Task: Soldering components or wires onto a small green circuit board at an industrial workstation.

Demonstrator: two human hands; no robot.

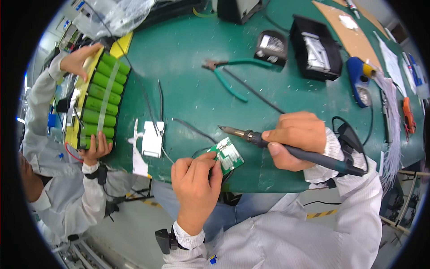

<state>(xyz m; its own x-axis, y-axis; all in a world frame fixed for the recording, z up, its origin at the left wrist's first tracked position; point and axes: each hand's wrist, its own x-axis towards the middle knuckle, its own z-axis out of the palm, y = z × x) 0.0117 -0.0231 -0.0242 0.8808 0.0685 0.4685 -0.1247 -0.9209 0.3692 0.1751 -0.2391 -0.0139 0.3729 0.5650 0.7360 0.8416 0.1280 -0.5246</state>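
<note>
Between the fingertips of my left hand (195,186) is a small green circuit board (229,154), held near the front edge of the green table. A dark cable (195,128) runs to the board's upper side. My right hand (298,141) grips a soldering iron (309,157) by its dark handle. The iron's tip points left, above the board and apart from it. Beyond my hands, pliers (230,74) with green handles lie spread on the table. A white rectangular piece (152,139) lies to the left of the board.
At the left a co-worker's hands (78,60) hold a green cell battery pack (101,103). Far right stand a black parts bin (316,49), a small dark container (271,47) and a blue soldering stand (358,80). White wires (389,121) and an orange-handled tool (407,115) lie farther right.
</note>
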